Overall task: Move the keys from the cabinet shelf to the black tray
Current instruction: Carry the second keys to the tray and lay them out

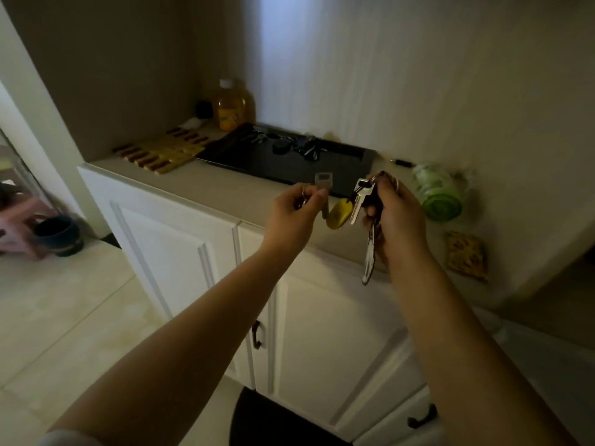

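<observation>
1. A dim alcove holds a beige surface (225, 188) above white cabinet doors (180, 252).
2. A black tray (257, 159) lies far on the surface, with dark keys (306, 148) already in it.
3. The left hand (293, 210) pinches a ring with one silver key (323, 188), just near of the tray.
4. The right hand (394, 214) grips a key bunch (362, 201) with a yellow tag (339, 214); one long key dangles below.
5. A green jar (439, 191) lies at right; a bottle (231, 106) stands far left.
</observation>
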